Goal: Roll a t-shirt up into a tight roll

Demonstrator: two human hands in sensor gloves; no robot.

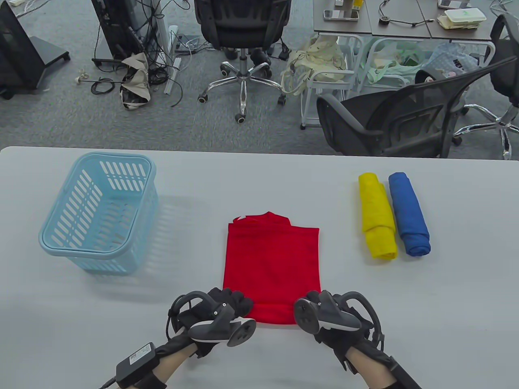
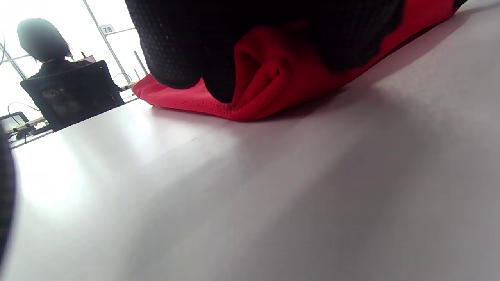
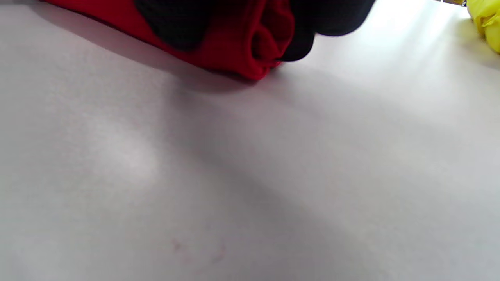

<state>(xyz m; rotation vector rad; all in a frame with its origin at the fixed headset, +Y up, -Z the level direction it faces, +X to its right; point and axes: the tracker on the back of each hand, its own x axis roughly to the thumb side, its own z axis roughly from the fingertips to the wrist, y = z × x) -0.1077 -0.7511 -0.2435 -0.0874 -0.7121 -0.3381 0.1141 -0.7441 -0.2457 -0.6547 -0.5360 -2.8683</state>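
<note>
The red t-shirt lies flat in the middle of the table, already folded into a long strip. Its long axis runs from near to far, with the collar at the far end and the hem at the near end, just in front of the person. Both hands are at this near end. The left hand holds the near-left corner and the right hand holds the near-right corner, so neither hand is nearer than the other; they sit side by side across the short width of the strip.

In the left wrist view the gloved fingers are curled over a small fold of red cloth, and the right wrist view shows the same on the other side, where the fingers wrap a first small turn of the hem. So each hand is gripping the shirt, not lying flat on it.

I judge that the roll is only at its start: one short turn is made and almost the whole strip lies unrolled beyond the hands. The coming move therefore goes away from the person, toward the collar, with both hands pushing evenly so that the roll stays straight across the strip.

At the right, well apart from the shirt, lie a yellow roll and a blue roll, touching each other. A light blue basket stands at the left.
</note>
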